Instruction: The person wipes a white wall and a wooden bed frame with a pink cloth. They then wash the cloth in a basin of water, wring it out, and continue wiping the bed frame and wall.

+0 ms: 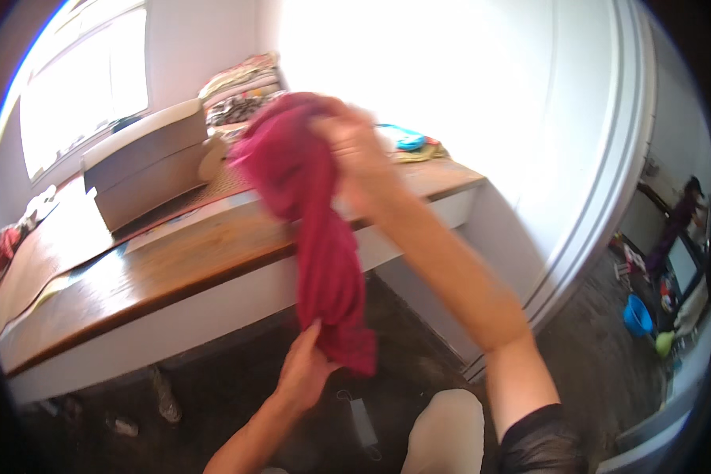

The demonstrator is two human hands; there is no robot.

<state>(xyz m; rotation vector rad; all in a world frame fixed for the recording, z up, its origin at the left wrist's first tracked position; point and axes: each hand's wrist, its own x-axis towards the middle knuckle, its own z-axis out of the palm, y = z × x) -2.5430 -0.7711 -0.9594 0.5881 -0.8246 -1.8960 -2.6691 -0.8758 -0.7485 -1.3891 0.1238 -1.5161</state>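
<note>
A magenta garment [324,261] hangs stretched and loosely twisted between my hands, in front of the wooden platform [205,265]. My right hand [351,150], raised and blurred, grips its bunched upper end. Lower down, my left hand [304,370] is closed on the garment near its bottom end. The kind of garment cannot be made out.
On the platform stand an open cardboard box [146,170] and a stack of folded bedding [245,83], with blue cloth [407,138] at right. Shoes [164,396] and a face mask [363,426] lie on the floor. A blue bucket [637,316] and a person [675,221] show beyond the doorway.
</note>
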